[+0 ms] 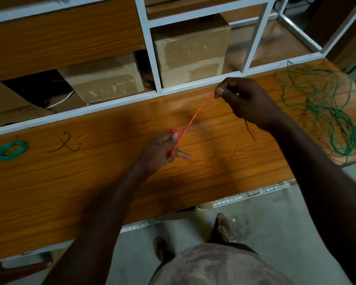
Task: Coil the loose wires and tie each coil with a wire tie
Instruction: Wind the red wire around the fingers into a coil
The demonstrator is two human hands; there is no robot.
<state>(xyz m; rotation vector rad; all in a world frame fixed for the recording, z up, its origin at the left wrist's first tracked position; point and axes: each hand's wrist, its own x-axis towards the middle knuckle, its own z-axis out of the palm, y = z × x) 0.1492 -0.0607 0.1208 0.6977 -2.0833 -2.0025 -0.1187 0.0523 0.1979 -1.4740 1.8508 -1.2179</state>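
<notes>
Two hands work one red wire over the worktop [49, 192].

Well left of the left hand [162, 149] lie a finished green coil [11, 150] and two dark wire ties [63, 144], likely set aside for tying. The left hand's fingers are curled around the small red coil, anchoring it; the red wire [195, 114] runs taut up to the right hand [245, 101], which pinches it between thumb and finger, probably to feed the next loop. Right of it sprawls loose green wire [321, 108]. No readable writing shows.

- Wooden counter [70, 182] in front of me.
- White shelf frame [150, 48] behind it.
- Cardboard boxes [190, 52] on the shelf.
- My shoes [222, 227] on the floor.
</notes>
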